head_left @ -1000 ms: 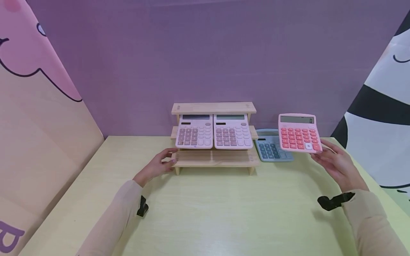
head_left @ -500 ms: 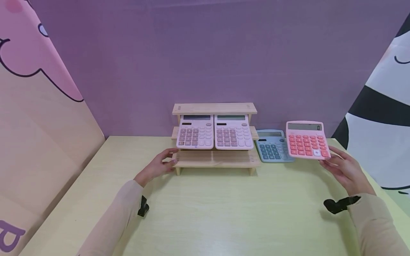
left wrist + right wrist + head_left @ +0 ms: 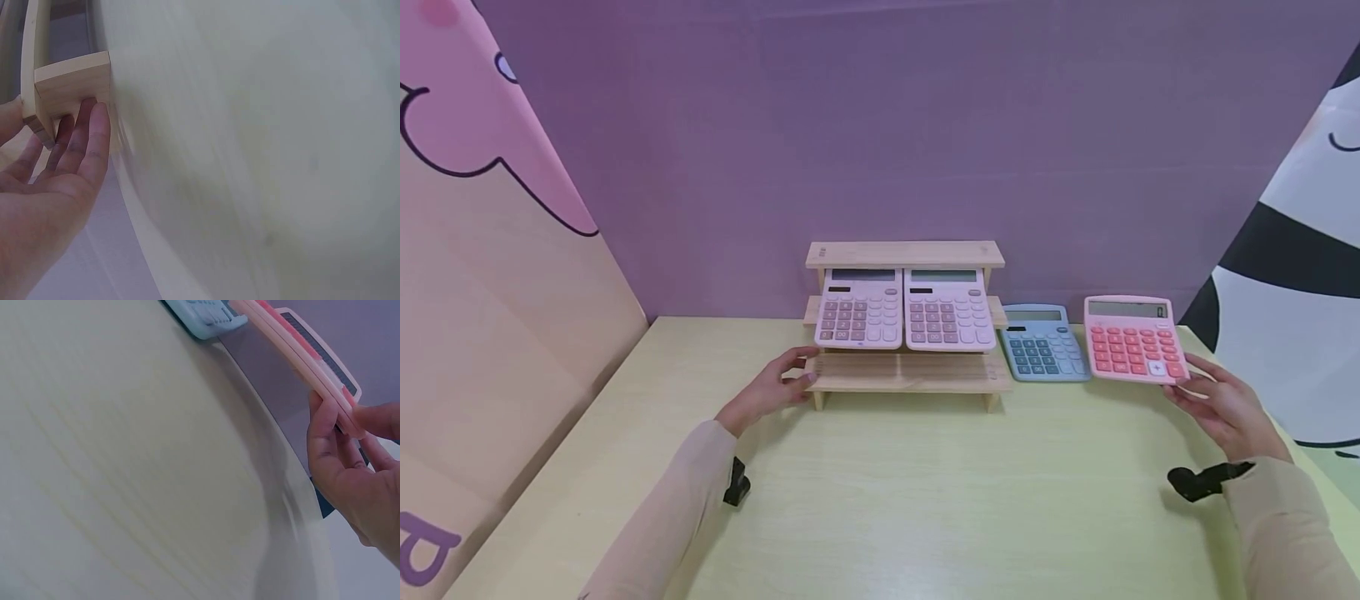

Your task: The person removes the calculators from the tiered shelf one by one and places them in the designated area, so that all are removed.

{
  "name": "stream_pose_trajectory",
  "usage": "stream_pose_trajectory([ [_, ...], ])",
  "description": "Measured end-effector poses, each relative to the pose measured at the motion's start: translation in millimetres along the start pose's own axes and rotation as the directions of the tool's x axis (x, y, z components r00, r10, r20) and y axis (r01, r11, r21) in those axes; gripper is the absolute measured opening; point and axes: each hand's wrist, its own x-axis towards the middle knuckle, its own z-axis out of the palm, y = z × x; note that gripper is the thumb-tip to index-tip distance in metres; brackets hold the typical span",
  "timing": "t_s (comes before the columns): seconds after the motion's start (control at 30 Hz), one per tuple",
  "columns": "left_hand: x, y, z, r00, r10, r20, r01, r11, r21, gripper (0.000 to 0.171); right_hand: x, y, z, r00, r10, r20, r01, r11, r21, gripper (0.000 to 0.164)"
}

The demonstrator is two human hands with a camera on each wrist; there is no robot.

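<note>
A pink calculator (image 3: 1127, 307) with coral keys, one white plus key and a 0 on its display is tilted up above the counter (image 3: 880, 483), its lower right corner pinched in the right grip (image 3: 1228, 408). Just left of it lies a blue calculator (image 3: 1045, 346). The left grip (image 3: 767, 393) holds the near left end of a tiered wooden rack (image 3: 910, 372), thumb above, fingers beneath; two pale pink calculators (image 3: 859, 308) lean side by side on its upper tiers, keys facing out
</note>
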Motion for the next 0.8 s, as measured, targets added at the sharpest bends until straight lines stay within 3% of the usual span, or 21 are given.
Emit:
stream_pose_trajectory([
  [0.33,-0.8,1.8,0.0,1.0,-0.021,-0.005,0.021,1.0,0.004,0.049,5.0,-0.5,-7.5,0.998,0.046,-0.037,-0.048,0.997,-0.066,0.041],
  [0.57,0.1,1.1,-0.5,1.0,0.004,0.007,-0.004,1.0,0.011,0.049,9.6,-3.3,-11.9,0.99,0.106,-0.093,-0.114,0.989,-0.092,0.057],
  [0.8,-1.4,2.4,-0.5,1.0,-0.005,0.006,0.005,0.999,0.036,0.051,12.4,-3.0,-17.7,0.982,0.159,-0.102,-0.16,0.987,-0.004,0.032],
])
